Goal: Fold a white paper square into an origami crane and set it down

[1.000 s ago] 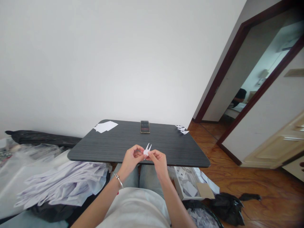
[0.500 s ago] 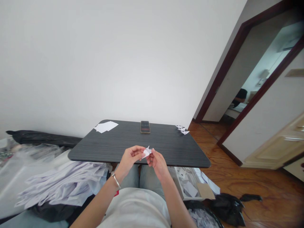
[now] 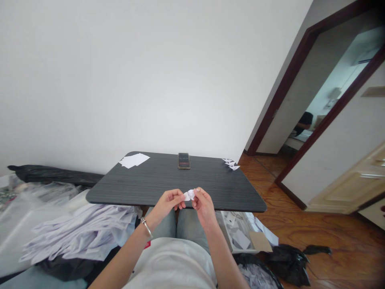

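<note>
A small piece of folded white paper [image 3: 189,195] is held up over the near edge of the dark table [image 3: 144,184]. My left hand [image 3: 170,200] pinches its left end between thumb and fingers. From the other side, my right hand [image 3: 203,202] grips the right end. The fingertips cover part of the paper, so its exact folded shape is hard to make out. Several small folded white paper pieces [image 3: 231,164] stand in a row at the table's far right. Flat white paper sheets [image 3: 134,160] lie at the far left.
A phone-like dark device [image 3: 183,160] sits at the table's back, by the wall. Crumpled white cloth [image 3: 81,233] is heaped on the left. To the right are a box of papers [image 3: 237,237] and a black bag [image 3: 288,265] on the wooden floor. A person [image 3: 303,123] sits beyond the doorway.
Both hands have shifted slightly right and turned the folded paper. Its pointed tip, which stuck up before, no longer shows, and the fingers have changed their hold.
</note>
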The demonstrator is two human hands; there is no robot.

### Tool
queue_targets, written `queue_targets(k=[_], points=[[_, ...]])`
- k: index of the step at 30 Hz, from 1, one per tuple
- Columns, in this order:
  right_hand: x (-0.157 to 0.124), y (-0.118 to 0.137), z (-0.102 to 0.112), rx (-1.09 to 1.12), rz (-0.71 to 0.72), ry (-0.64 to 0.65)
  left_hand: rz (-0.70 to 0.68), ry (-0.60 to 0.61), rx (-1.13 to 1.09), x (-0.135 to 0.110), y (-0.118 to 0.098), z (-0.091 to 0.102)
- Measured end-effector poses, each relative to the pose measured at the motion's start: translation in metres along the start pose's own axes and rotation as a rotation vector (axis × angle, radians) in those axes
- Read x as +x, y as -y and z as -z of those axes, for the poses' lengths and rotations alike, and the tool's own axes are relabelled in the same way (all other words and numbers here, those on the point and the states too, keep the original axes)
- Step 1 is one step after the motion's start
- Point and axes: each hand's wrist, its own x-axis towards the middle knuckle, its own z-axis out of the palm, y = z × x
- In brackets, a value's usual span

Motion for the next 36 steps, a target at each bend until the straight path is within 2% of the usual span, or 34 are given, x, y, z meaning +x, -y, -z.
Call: queue_targets(k=[6, 11, 15, 26, 36], points=[[-0.002, 0.002, -0.001, -0.064, 0.077, -0.038, -0.046, -0.032, 0.043, 0.002, 0.003, -0.001], [0.0, 0.003, 0.001, -0.001, -0.05, 0.044, -0.078, -0.041, 0.066, 0.001, 0.002, 0.001], [0.002, 0.003, 0.006, -0.036, -0.106, 0.041, -0.106, -0.044, 0.093, 0.001, 0.0, 0.003], [0.001, 0.005, 0.006, -0.173, 0.081, -0.034, -0.123, -0.047, 0.132, -0.001, -0.002, 0.007], [-0.003, 0.009, 0.004, -0.188, 0.113, -0.073, -0.112, -0.054, 0.086, -0.001, -0.007, 0.006]])
